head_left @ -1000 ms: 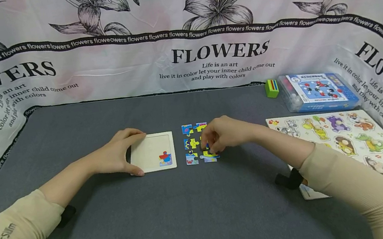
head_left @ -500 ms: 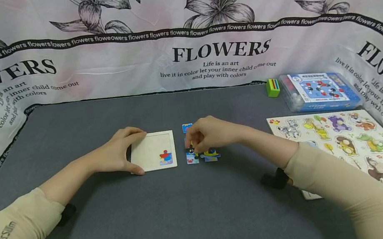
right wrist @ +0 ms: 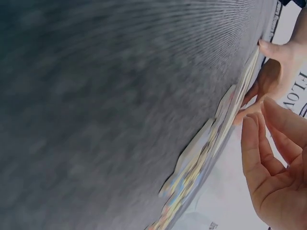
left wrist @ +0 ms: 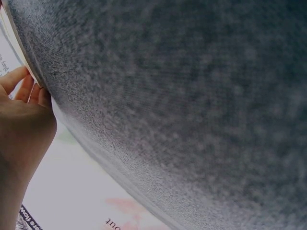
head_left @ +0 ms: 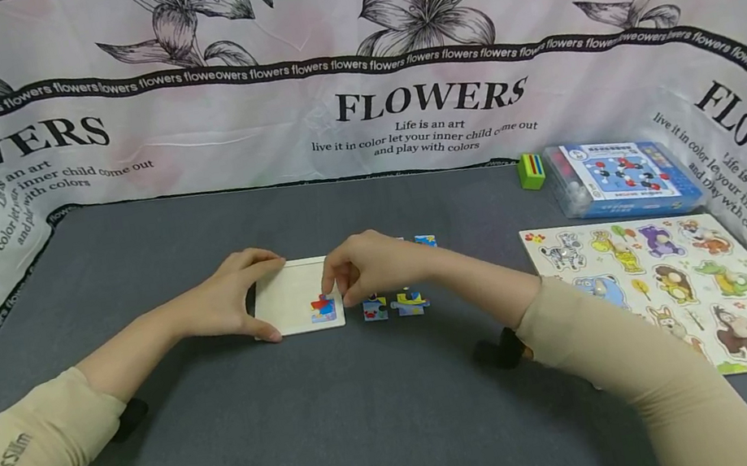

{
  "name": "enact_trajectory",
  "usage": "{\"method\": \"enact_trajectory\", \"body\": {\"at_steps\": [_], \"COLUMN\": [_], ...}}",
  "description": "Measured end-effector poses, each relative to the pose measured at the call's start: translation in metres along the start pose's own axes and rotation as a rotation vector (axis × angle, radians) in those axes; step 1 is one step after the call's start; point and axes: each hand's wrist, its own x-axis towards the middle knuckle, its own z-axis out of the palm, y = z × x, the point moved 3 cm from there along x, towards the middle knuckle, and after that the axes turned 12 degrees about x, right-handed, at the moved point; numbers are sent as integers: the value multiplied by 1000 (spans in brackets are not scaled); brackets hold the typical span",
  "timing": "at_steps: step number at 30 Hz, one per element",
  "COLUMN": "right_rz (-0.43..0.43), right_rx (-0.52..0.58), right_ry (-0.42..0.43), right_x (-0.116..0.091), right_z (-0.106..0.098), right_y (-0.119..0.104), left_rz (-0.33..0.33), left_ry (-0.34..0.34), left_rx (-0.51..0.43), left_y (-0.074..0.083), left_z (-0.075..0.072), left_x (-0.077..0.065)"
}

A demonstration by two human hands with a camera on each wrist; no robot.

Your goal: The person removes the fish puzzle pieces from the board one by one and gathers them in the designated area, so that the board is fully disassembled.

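Note:
My left hand (head_left: 228, 297) spans the left end of a pale puzzle tray (head_left: 284, 297), fingers at its far edge and thumb at its near edge. One colourful jigsaw piece (head_left: 323, 312) with a red shape lies in the tray's near right corner. My right hand (head_left: 375, 266) is over the tray's right edge, thumb and fingertips pinched together just above that piece. The small puzzle piece between them is mostly hidden. In the right wrist view the right hand (right wrist: 276, 163) shows its bent fingers close to the tray, with the left hand (right wrist: 280, 67) beyond.
Loose jigsaw pieces (head_left: 411, 303) lie right of the tray, some covered by the right hand. An animal picture board (head_left: 631, 243) lies under the right forearm's side. Behind it stand a blue-lidded box (head_left: 624, 179) and a green block (head_left: 530, 171). A flower-printed cloth (head_left: 219, 152) rises at the back.
My right hand has moved left from the loose pieces to the tray's right edge, uncovering a piece at the back right. The left hand and tray have stayed in place.

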Motion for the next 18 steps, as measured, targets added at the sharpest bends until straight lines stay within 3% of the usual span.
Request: {"method": "enact_trajectory", "body": {"at_steps": [18], "right_rz": [-14], "right_rx": [-22], "right_ry": [-22], "right_x": [21], "right_z": [10], "right_y": [-12], "left_rz": [11], "left_ry": [0], "left_rx": [-14], "left_y": [-1], "left_z": [0], "left_x": [0]}}
